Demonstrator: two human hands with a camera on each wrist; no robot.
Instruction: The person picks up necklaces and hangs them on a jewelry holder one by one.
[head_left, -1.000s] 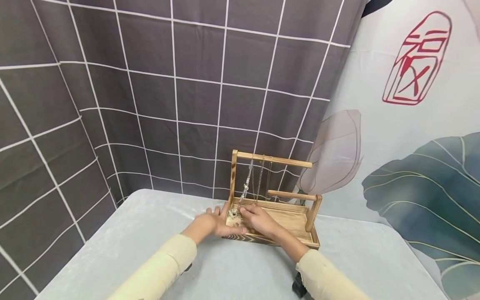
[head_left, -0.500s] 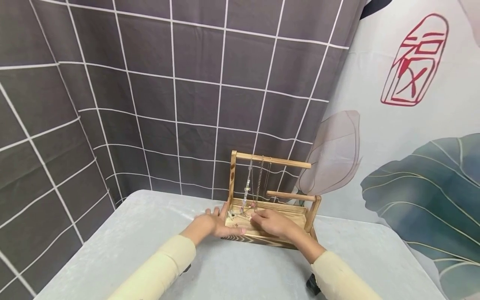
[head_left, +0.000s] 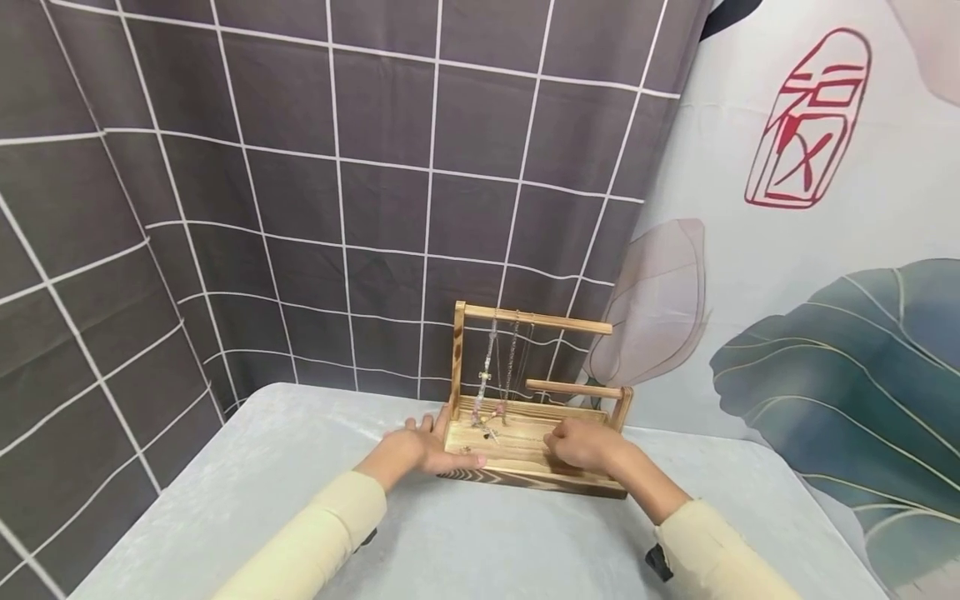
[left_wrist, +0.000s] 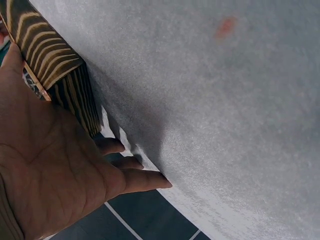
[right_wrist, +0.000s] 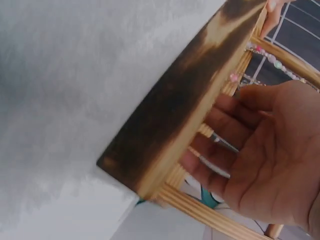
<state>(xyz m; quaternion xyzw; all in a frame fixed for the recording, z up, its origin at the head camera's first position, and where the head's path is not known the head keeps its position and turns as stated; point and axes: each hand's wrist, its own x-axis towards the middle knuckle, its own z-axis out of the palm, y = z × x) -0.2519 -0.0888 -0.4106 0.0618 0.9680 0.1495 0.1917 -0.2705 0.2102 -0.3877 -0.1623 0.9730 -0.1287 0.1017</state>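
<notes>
A wooden jewellery stand (head_left: 517,481) has a shallow tray below two bars. My left hand (head_left: 423,447) spreads over the tray's left end, thumb along its front rim and fingers extended past its end. Inside the tray's right half is my right hand (head_left: 588,446), fingers curled down near the floor of the tray. Silvery bits of a thin chain (right_wrist: 216,138) show between its fingers in the right wrist view, mostly hidden. A beaded necklace (head_left: 483,377) hangs from the upper bar, beside thin chains (head_left: 512,362). Small jewellery (head_left: 490,435) lies left in the tray.
The stand sits at the back of a table covered in pale grey cloth (head_left: 450,542). Close behind it hangs a dark curtain with white grid lines (head_left: 382,275). The shorter, lower bar (head_left: 573,388) rises at the tray's right side, near my right hand.
My right hand has moved right along the tray, away from the left-hand jewellery pile. Some small jewellery has shifted right and spread out. My left hand stays on the tray's end.
</notes>
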